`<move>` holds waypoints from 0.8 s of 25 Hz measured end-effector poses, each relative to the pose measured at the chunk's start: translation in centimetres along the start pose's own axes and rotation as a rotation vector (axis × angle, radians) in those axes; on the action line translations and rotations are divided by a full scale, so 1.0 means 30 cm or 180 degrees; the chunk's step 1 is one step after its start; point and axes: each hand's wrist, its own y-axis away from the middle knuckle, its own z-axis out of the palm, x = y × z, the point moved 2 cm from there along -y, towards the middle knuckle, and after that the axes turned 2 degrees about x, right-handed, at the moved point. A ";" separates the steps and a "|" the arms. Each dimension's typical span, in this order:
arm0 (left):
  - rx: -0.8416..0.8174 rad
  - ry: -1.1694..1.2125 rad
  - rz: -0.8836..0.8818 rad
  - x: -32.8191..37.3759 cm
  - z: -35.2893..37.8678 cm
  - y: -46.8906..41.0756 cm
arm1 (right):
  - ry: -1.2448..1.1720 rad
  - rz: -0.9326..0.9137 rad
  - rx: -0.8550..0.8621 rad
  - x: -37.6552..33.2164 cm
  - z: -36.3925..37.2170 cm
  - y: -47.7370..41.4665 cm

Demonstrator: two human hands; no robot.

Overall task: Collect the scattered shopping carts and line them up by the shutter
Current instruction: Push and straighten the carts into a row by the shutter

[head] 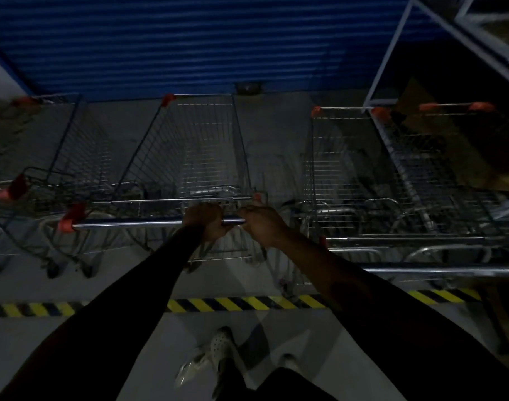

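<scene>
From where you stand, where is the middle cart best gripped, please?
Grip the handle bar at the near end of the middle cart, coming from behind: it runs crosswise and the basket's front faces the shutter. The left hand and right hand grip it right of centre; spreading them would probably steer straighter.

There are no words, numbers or brand names to read here. It is too dark, and the shopping cart [195, 157] and the blue shutter [160, 39] show no letters. The only mark is a yellow and black striped tape [241, 303] on the floor [74, 337].
</scene>
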 end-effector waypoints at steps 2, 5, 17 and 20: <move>-0.0140 -0.0136 -0.0068 0.037 0.005 0.030 | 0.0087 -0.0042 -0.0031 -0.004 0.006 0.053; -0.0310 -0.0065 -0.0063 0.082 -0.004 0.084 | 0.0152 -0.0079 -0.0069 0.007 0.015 0.115; 0.0047 0.0494 0.0116 0.343 -0.043 0.246 | -0.0431 0.0832 0.0983 0.143 -0.197 0.475; 0.0175 0.0243 0.0281 0.368 -0.035 0.291 | -0.0324 0.1324 0.0822 0.238 -0.190 0.557</move>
